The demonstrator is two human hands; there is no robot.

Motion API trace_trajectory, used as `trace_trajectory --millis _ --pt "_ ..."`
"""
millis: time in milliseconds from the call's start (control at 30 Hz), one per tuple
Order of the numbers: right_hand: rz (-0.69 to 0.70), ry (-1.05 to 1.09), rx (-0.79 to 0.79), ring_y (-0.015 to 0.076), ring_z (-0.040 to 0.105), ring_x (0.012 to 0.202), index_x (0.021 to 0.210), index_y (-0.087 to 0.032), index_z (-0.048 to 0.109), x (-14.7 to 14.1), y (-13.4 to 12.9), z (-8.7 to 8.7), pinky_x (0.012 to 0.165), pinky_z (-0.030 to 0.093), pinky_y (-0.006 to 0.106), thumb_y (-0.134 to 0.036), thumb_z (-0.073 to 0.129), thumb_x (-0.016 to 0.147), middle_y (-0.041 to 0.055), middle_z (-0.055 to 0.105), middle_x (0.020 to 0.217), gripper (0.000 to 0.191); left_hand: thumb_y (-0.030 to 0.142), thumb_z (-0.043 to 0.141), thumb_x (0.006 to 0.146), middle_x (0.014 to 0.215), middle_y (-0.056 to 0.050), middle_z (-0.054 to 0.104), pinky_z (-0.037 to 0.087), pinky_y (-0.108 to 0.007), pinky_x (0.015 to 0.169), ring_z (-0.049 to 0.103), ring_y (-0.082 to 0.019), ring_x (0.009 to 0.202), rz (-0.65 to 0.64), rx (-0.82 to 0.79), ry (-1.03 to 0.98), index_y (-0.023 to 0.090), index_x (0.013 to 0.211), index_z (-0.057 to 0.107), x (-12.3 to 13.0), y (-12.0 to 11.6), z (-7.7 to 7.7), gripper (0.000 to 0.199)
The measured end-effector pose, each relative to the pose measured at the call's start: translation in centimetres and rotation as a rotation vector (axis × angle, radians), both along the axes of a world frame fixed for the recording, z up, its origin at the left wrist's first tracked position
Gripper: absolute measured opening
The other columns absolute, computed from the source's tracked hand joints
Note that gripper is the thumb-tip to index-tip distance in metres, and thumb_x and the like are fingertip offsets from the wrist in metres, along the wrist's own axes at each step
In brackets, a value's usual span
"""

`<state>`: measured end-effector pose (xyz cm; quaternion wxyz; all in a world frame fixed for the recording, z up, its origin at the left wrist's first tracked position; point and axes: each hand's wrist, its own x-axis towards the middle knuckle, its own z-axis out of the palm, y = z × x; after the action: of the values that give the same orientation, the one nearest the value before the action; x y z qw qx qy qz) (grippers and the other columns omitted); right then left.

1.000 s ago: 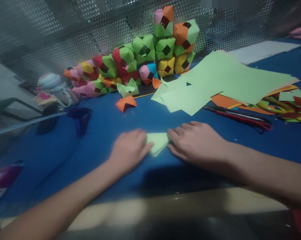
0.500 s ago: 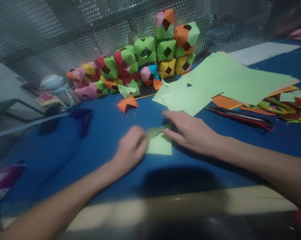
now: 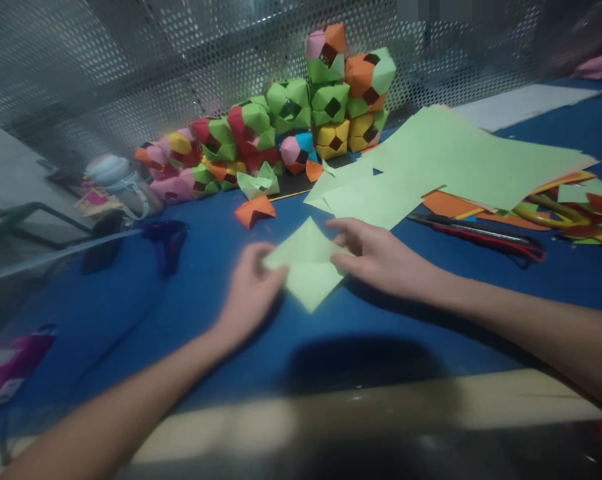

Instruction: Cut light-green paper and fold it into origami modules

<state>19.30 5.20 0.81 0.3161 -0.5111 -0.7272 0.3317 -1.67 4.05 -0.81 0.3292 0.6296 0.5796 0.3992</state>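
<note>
A light green square of paper (image 3: pixel 309 270) is held with one corner towards me, a crease running across its middle. Its left corner is pinched between the thumb and fingers of my left hand (image 3: pixel 253 283). On the opposite side, my right hand (image 3: pixel 381 257) grips the right corner, thumb on top. Beyond the paper lie an orange folded paper piece (image 3: pixel 255 211) and a light green folded paper piece (image 3: pixel 259 181). A pile of light green paper sheets (image 3: pixel 431 167) spreads out behind my right hand.
Stacked folded-paper blocks (image 3: pixel 288 107) stand along the perforated metal panel (image 3: pixel 221 40). A red utility knife (image 3: pixel 481 235) lies at right, near yellow-handled scissors (image 3: pixel 555 212). At left are a blue glue gun (image 3: pixel 165 243), a bottle (image 3: pixel 115 177) and a magenta tool (image 3: pixel 15 367).
The green paper has turned from edge-on to corner-on towards me and now lies opened flat. My left hand has shifted slightly left; the right has barely moved.
</note>
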Motion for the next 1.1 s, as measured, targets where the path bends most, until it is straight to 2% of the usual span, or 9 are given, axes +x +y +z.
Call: trace_trajectory --millis 67,200,333,467,633,767,933,1100 --pt "0.008 -0.062 0.053 0.0163 0.059 0.078 0.124 -0.01 0.052 0.1 0.1 -0.2 0.068 0.047 0.027 -0.012 0.051 0.077 0.0077 0.064 0.095 0.047 0.023 0.061 0.075 0.094 -0.003 0.061 0.046 -0.027 0.071 0.057 -0.015 0.081 -0.023 0.065 0.075 0.018 0.098 0.055 -0.3 0.6 -0.1 0.023" --pt "0.079 -0.208 0.13 0.0198 0.061 0.081 0.124 -0.011 0.053 0.3 0.5 -1.0 0.071 0.048 0.031 -0.013 0.05 0.077 0.008 0.066 0.092 0.047 0.016 0.054 0.077 0.089 -0.002 0.061 0.046 -0.03 0.075 0.057 -0.015 0.083 -0.134 0.061 0.205 0.017 0.093 0.056 -0.5 0.9 -0.2 0.016" --pt "0.122 -0.256 0.133 0.0244 0.06 0.097 0.127 -0.011 0.051 0.5 0.8 -1.8 0.081 0.048 0.036 -0.018 0.056 0.078 0.0127 0.064 0.113 0.049 0.014 0.053 0.076 0.093 -0.003 0.061 0.047 -0.03 0.075 0.057 -0.015 0.084 -0.204 0.065 0.289 0.017 0.099 0.053 -0.5 0.7 -0.3 0.023" --pt "0.156 -0.275 0.104 0.0241 0.061 0.099 0.128 -0.011 0.05 0.6 1.0 -2.1 0.083 0.048 0.036 -0.013 0.053 0.078 0.0128 0.064 0.114 0.051 0.013 0.053 0.077 0.1 -0.005 0.062 0.048 -0.029 0.076 0.06 -0.015 0.089 -0.236 0.071 0.305 0.017 0.108 0.05 -0.7 0.7 -0.4 0.03" --pt "0.202 -0.243 0.218 0.0257 0.055 0.109 0.131 -0.011 0.047 0.5 1.1 -2.8 0.089 0.045 0.039 -0.01 0.049 0.077 0.0146 0.058 0.124 0.054 0.015 0.052 0.082 0.113 -0.009 0.062 0.049 -0.031 0.082 0.062 -0.017 0.097 -0.318 0.091 0.237 0.018 0.119 0.047 -0.7 0.7 -0.5 0.038" --pt "0.226 -0.257 0.279 0.0244 0.056 0.102 0.131 -0.014 0.047 0.4 1.0 -3.2 0.085 0.044 0.039 -0.009 0.046 0.078 0.0129 0.06 0.12 0.054 0.012 0.05 0.082 0.108 -0.008 0.065 0.049 -0.032 0.084 0.063 -0.017 0.097 -0.337 0.09 0.249 0.018 0.12 0.047 -0.8 0.6 -0.5 0.039" --pt "0.328 -0.274 0.408 0.0211 0.056 0.09 0.121 -0.015 0.055 0.6 0.8 -3.0 0.079 0.038 0.034 -0.002 0.041 0.077 0.0092 0.067 0.099 0.048 0.006 0.046 0.08 0.094 -0.004 0.068 0.049 -0.033 0.086 0.065 -0.016 0.092 -0.36 0.137 0.302 0.018 0.117 0.048 -0.8 0.4 -0.3 0.038" --pt "0.411 -0.368 0.519 0.0204 0.054 0.083 0.126 -0.014 0.052 0.7 0.7 -2.8 0.075 0.034 0.032 -0.003 0.038 0.083 0.0107 0.066 0.092 0.046 0.005 0.044 0.081 0.104 -0.007 0.067 0.05 -0.033 0.085 0.064 -0.017 0.098 -0.382 0.232 0.407 0.018 0.115 0.051 -0.8 0.1 -0.4 0.037"
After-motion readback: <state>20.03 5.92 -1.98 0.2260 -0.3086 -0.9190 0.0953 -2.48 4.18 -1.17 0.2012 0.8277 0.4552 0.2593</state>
